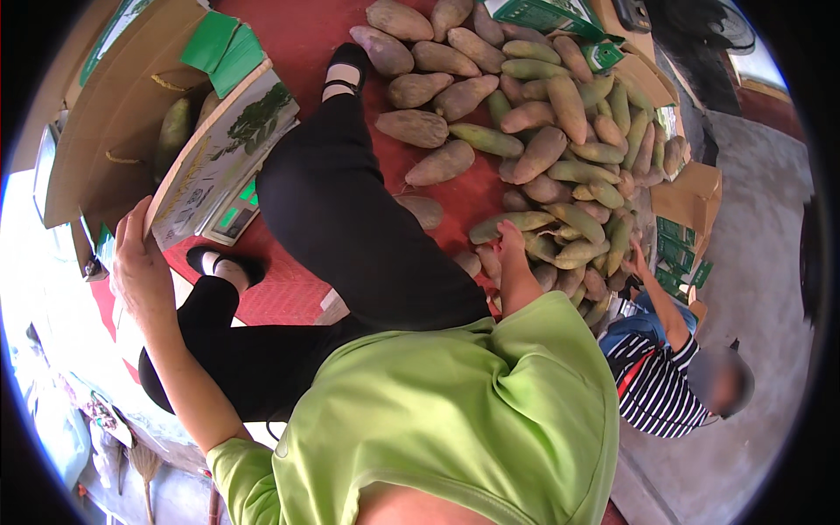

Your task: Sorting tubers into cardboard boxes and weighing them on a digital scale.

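My left hand is at the near corner of an upright cardboard box on the left, its fingers closed on the edge. A few long root vegetables lie inside. Beside the box's base is a scale with lit green displays. My right hand reaches into a big heap of green and reddish-brown radishes. Its fingers are on a long green radish at the heap's near side; part of the grip is hidden. Reddish radishes lie loose left of the heap.
The radishes lie on a red floor covering. A co-worker in a striped shirt reaches into the heap from the right. Open cardboard boxes and a green printed carton border it. A broom stands at lower left.
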Tool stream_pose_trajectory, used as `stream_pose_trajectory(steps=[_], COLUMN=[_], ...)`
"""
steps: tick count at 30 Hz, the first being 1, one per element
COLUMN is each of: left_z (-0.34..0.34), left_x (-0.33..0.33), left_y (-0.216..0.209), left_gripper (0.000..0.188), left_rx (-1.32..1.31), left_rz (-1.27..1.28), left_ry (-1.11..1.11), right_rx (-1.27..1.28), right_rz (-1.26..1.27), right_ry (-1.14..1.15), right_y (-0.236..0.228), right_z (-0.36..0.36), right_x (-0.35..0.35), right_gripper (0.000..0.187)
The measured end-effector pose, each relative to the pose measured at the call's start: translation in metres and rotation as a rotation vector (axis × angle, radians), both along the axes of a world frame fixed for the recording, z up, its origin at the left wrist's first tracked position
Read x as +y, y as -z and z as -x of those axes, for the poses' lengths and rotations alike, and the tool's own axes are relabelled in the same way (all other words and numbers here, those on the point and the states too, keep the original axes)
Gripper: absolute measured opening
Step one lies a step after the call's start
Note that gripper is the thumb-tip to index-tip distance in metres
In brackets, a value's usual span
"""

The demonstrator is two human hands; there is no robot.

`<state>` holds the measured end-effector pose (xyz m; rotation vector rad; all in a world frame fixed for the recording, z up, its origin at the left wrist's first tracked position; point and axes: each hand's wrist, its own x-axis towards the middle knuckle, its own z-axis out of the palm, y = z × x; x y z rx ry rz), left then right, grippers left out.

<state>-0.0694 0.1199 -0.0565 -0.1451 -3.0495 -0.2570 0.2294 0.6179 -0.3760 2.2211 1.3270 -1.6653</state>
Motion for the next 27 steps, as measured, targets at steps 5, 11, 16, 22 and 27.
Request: stream_pose_trajectory(steps=[5, 11, 16, 22, 27], left_z=[0.001, -0.001, 0.002, -0.001, -0.005], left_x=[0.007, 0.004, 0.009, 0.004, 0.001], left_y=[-0.005, -0.005, -0.008, -0.008, -0.008], left_gripper=[0.033, 0.037, 0.032, 0.034, 0.033], left_rx=[-0.024, -0.012, -0.028, -0.022, -0.008], left_rz=[0.005, 0.059, 0.069, 0.058, 0.084], left_ry=[-0.025, -0.058, -0.074, -0.037, -0.022], right_rx=[0.121, -0.103, -0.015, 0.179, 0.362], right_rz=[0.057, 0.108, 0.086, -0.143, -0.305], right_ry=[0.005, -0.171, -0.118, -0.134, -0.328], right_y=[0.003, -0.01, 0.003, 0.015, -0.027], right_z=[0.012, 0.036, 0.028, 0.054, 0.108], right_x=[0.014, 0.005, 0.016, -0.023, -0.055], right_gripper=[0.055, 0.06, 0.059, 0.042, 0.034])
